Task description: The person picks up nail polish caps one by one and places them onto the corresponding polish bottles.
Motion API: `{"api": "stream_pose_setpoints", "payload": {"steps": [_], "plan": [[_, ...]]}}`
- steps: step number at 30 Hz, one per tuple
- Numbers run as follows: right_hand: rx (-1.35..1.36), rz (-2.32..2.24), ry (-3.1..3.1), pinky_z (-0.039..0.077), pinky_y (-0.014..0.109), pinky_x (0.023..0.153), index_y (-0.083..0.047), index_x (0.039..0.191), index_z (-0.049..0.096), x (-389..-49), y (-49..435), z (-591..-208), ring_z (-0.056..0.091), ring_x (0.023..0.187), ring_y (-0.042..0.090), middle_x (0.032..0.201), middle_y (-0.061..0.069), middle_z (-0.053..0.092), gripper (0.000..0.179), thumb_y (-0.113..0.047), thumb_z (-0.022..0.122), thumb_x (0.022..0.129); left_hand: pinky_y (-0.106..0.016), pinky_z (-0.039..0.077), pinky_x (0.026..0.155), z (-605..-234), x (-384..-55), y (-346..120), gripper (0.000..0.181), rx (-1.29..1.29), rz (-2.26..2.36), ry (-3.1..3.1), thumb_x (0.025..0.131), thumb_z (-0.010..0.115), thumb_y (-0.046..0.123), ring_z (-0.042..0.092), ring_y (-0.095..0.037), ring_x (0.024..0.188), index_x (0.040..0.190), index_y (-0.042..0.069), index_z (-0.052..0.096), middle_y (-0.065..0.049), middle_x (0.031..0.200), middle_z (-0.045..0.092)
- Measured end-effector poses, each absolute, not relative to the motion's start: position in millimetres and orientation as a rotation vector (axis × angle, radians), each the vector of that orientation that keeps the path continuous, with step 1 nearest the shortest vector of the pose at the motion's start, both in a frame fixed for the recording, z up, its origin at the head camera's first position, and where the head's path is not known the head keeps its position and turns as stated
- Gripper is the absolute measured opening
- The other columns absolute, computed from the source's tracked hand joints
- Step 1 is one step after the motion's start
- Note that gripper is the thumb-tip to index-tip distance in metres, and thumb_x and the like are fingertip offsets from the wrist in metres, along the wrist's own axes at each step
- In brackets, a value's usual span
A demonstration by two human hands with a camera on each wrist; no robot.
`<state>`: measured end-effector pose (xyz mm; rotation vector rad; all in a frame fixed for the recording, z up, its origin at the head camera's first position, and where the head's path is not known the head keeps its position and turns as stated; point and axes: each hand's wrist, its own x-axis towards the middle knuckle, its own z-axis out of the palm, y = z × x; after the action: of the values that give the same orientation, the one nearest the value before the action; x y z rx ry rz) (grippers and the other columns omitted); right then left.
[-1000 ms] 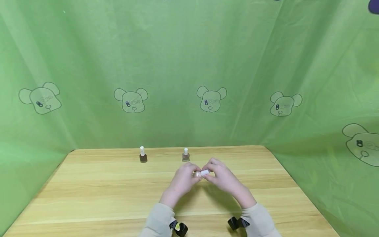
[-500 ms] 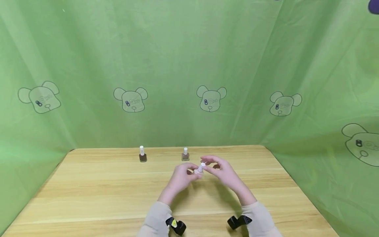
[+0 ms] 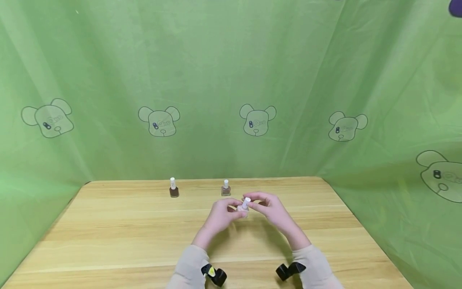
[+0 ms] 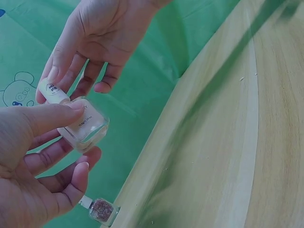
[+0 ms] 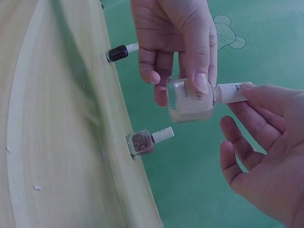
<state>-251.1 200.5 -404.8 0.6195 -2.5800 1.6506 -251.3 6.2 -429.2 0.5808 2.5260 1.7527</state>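
Observation:
A pale pink nail polish bottle (image 5: pixel 190 105) with a white cap (image 5: pixel 230 93) is held above the table between both hands. My left hand (image 3: pixel 223 214) grips its glass body, the thumb lying across the label in the left wrist view. The thumb and forefinger of my right hand (image 3: pixel 272 208) pinch the cap, while its other fingers are loosely bent. In the head view the bottle (image 3: pixel 243 208) leans slightly, cap upward to the right. The cap sits on the bottle's neck; how tightly I cannot tell.
Near the table's back edge stand a dark nail polish bottle (image 3: pixel 174 192) on the left and a glittery brownish one (image 3: pixel 225 190) just beyond my hands. The wooden table (image 3: pixel 119 233) meets a green curtain (image 3: pixel 209 80) at the back and sides.
The bottle has turned from lying nearly sideways to leaning upward. My right fingers have shifted from closely around the cap to a thumb-and-forefinger pinch. Over the last half second little has moved.

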Motion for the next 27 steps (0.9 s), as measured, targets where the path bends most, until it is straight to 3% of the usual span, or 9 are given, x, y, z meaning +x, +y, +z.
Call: {"api": "stream_pose_setpoints", "payload": {"steps": [11, 22, 27], "plan": [[0.536, 1.66, -2.469, 0.052, 0.02, 0.075, 0.0, 0.113, 0.067, -251, 196, -407, 0.062, 0.089, 0.002, 0.11, 0.021, 0.07, 0.029, -0.015, 0.07, 0.089, -0.018, 0.052, 0.065, -426, -249, 9, 0.029, 0.608, 1.761, 2.573, 0.082, 0.078, 0.022, 0.064, -0.015, 0.081, 0.106, 0.007, 0.072, -0.009, 0.103, 0.073], [0.221, 1.617, -2.412, 0.044, 0.019, 0.073, -0.003, 0.097, 0.068, -250, 186, -409, 0.055, 0.08, 0.005, 0.089, 0.004, 0.067, 0.023, -0.014, 0.079, 0.08, -0.016, 0.052, 0.064, -423, -246, 13, 0.028, 0.625, 1.765, 2.643, 0.081, 0.079, 0.021, 0.062, -0.01, 0.078, 0.104, 0.006, 0.072, -0.008, 0.1, 0.073], [0.224, 1.644, -2.358, 0.043, 0.019, 0.072, -0.003, 0.098, 0.067, -250, 183, -411, 0.054, 0.081, 0.004, 0.089, 0.005, 0.065, 0.025, -0.014, 0.079, 0.08, -0.016, 0.052, 0.063, -423, -246, 14, 0.029, 0.636, 1.756, 2.686, 0.081, 0.079, 0.02, 0.063, -0.011, 0.079, 0.105, 0.006, 0.072, -0.009, 0.101, 0.073]]}}
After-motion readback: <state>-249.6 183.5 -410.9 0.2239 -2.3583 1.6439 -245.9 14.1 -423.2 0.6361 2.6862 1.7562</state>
